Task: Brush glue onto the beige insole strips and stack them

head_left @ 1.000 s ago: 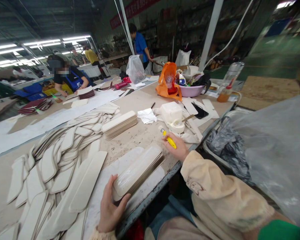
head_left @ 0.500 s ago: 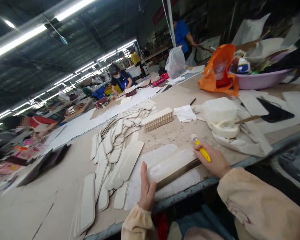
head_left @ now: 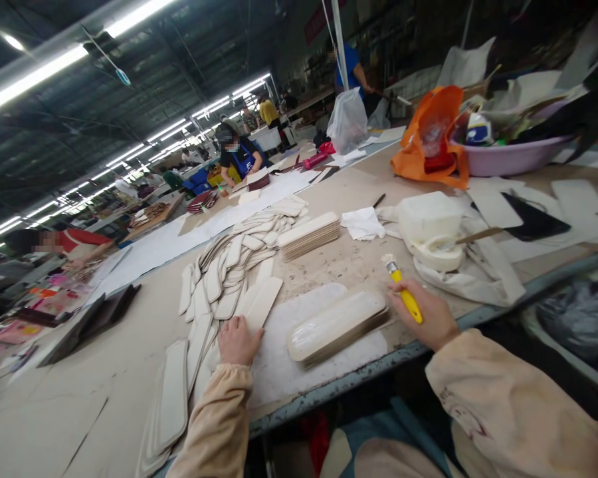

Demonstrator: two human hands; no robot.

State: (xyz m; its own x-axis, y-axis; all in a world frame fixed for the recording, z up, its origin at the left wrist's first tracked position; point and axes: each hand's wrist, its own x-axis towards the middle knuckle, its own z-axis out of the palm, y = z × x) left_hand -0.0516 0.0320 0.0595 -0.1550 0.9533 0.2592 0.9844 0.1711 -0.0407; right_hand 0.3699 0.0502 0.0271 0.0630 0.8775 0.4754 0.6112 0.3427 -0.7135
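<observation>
My left hand (head_left: pixel 239 340) is over the loose pile of off-white strips, its fingers bent and close together on the near end of an off-white strip (head_left: pixel 262 300); the fingertips are partly hidden. In my right hand (head_left: pixel 428 314) is a paintbrush (head_left: pixel 407 297) with a yellow handle, bristles pointing up and away, pale stuff on their tips. Between my hands lies a neat stack of round-ended strips (head_left: pixel 339 324), its top glossy as if wet. Under the stack is a white sheet (head_left: pixel 279 372). More strips (head_left: pixel 224 279) lie heaped at the left.
A second neat stack (head_left: pixel 309 238) stands farther back, beside a crumpled white cloth (head_left: pixel 363 224). To the right are a white tub (head_left: pixel 431 216) with a flat stick, an orange bag (head_left: pixel 426 143) and a purple basin (head_left: pixel 515 158). The table's edge (head_left: pixel 339 385) runs before me. Co-workers are beyond.
My left hand has left the near end of the glossy stack and moved left onto the loose strips. My right hand still holds the brush, now slightly clear of the stack's far end.
</observation>
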